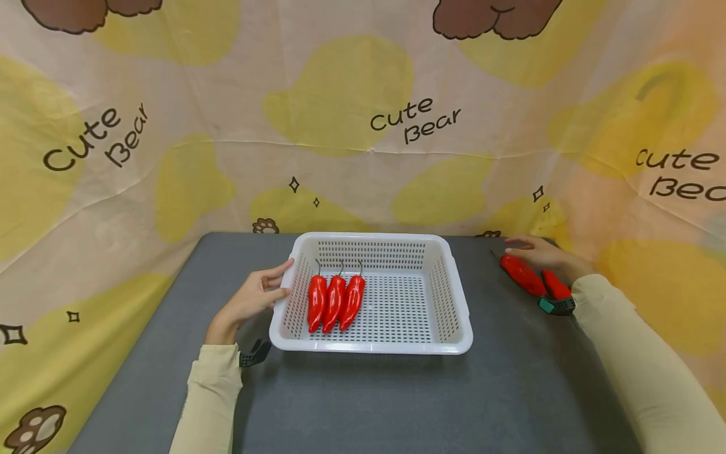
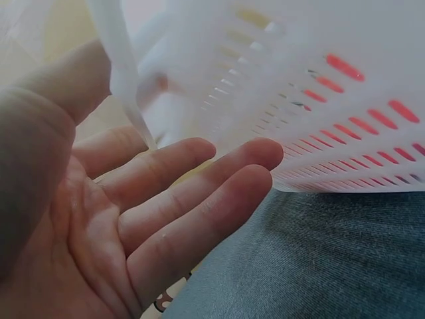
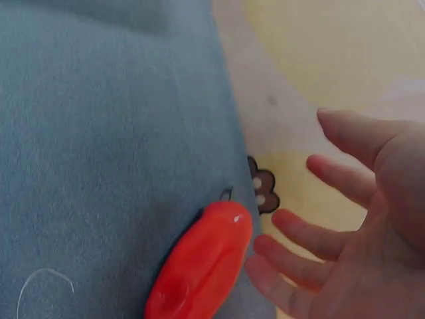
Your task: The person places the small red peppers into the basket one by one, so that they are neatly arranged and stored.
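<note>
A white plastic basket with slotted walls stands on the dark table. Three red chili peppers lie side by side in its left part, stems toward the far wall. My left hand holds the basket's left rim, its thumb over the edge and the other fingers along the outside wall. At the far right, my right hand hovers beside a red pepper with fingers spread and nothing in them. Another red pepper lies by the right wrist, partly covered by the forearm.
A patterned cloth hangs as a wall behind the table and along both sides. The grey table runs in front of the basket. A dark wrist strap sits close to the right peppers.
</note>
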A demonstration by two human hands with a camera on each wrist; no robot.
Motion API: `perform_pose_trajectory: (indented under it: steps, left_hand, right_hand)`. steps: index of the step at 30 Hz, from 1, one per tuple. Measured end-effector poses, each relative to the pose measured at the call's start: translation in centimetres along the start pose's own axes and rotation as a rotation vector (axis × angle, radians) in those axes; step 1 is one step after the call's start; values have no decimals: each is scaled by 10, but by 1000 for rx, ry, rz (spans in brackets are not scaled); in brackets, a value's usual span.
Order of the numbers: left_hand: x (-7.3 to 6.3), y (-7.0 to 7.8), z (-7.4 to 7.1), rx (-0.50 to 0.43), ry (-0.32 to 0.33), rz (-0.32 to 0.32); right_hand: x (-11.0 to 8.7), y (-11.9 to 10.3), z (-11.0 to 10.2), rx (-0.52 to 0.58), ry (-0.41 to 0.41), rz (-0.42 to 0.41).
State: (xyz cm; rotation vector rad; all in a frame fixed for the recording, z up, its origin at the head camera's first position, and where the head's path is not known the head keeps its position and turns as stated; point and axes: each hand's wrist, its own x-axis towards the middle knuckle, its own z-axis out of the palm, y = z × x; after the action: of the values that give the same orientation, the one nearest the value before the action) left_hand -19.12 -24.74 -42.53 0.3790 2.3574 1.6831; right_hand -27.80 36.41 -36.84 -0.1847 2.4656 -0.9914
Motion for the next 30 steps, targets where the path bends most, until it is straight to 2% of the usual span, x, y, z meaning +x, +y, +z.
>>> perform_pose_trajectory:
  steps: [5, 10, 16, 20, 24, 30]
  left_hand:
    - [0, -3, -1, -8, -7, 9]
    - [1, -4, -1, -16, -9, 11]
    - [1, -3, -1, -3, -5, 4]
    - [1, -3, -1, -11, -10, 14]
    - [2, -2, -2, -13, 3, 6]
    - [1, -2, -2, -11, -7, 5]
  right_hand:
    - [2, 10, -3, -10, -38, 83]
    - [3, 21, -2, -52, -36, 85]
    - [5, 31, -1, -102, -29, 48]
    - [9, 38, 6, -211, 2, -25]
    - [15, 38, 10, -265, 27, -98]
    - [21, 42, 17, -357, 53, -69]
